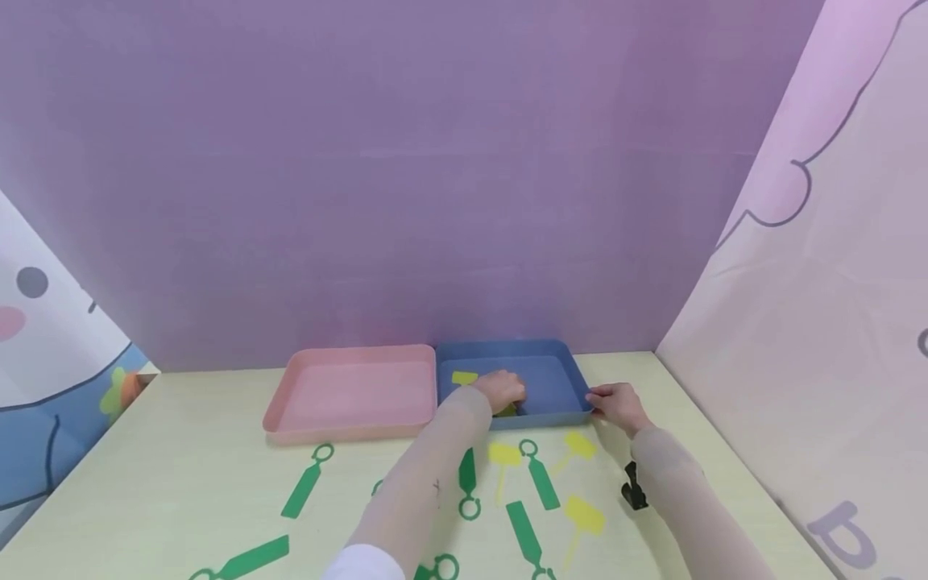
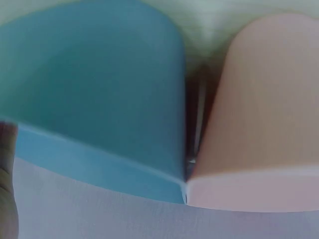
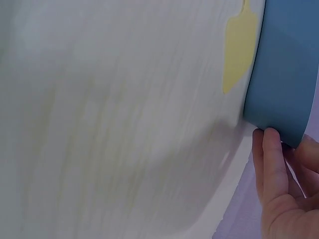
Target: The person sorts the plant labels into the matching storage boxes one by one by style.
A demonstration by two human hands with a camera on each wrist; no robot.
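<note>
My left hand (image 1: 500,390) reaches down into the blue tray (image 1: 545,372), close to its front wall. A flat yellow piece (image 1: 507,410) shows in shadow beneath its fingers; whether they pinch it is hidden. Another yellow piece (image 1: 464,377) lies on the tray floor behind this hand. In the left wrist view only a strip of the left hand (image 2: 7,184) appears, beside the tray's rim. My right hand (image 1: 619,405) pinches the tray's front right corner. In the right wrist view, the right hand's thumb and fingers (image 3: 274,159) hold the blue wall from both sides.
A pink tray (image 1: 362,387) adjoins the blue one on the left. Flat green ring-ended pieces (image 1: 542,482) and thin-stemmed yellow pieces (image 1: 584,514) lie scattered across the table's front. A small black object (image 1: 634,490) stands near the right forearm. A purple backdrop (image 1: 435,201) rises behind the trays.
</note>
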